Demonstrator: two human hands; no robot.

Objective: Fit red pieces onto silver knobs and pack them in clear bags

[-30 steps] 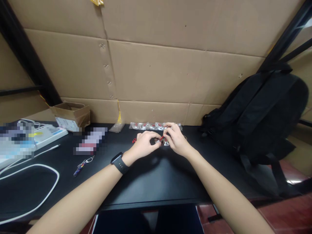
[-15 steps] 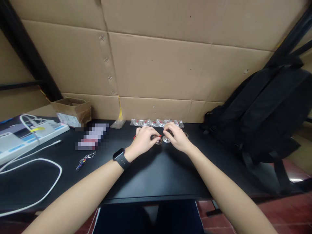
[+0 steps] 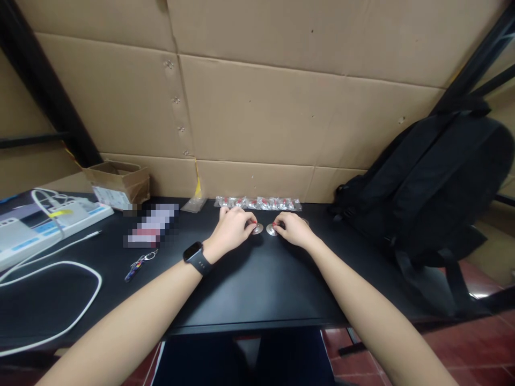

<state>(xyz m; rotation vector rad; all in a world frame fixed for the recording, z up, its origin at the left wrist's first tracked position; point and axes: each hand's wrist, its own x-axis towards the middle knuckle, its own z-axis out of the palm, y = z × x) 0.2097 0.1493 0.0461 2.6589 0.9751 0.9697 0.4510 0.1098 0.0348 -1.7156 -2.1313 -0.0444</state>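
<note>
My left hand (image 3: 232,229), with a dark smartwatch (image 3: 196,256) on its wrist, pinches the red strap of a small silver finger cymbal (image 3: 258,230). Facing it across a narrow gap is a second finger cymbal (image 3: 270,230), its red strap pinched between the thumb and fingers of my right hand (image 3: 296,229). The two cymbals are apart, low over the black table (image 3: 257,289). Behind the right hand a bit of another metal rim (image 3: 306,221) peeks out. Beyond both hands lies a row of clear plastic packets (image 3: 257,203) with silver and red contents.
Left on the table are a white power strip (image 3: 60,228) with a cable (image 3: 94,273), an open cardboard box (image 3: 120,185), a blurred-out item (image 3: 153,225) and a keychain (image 3: 139,266). A black backpack (image 3: 422,177) stands at right. Cardboard panels (image 3: 257,107) line the back.
My right hand has closed from a loose curl over its cymbal to a pinch on the red strap. The left hand has shifted slightly left, keeping hold of its cymbal.
</note>
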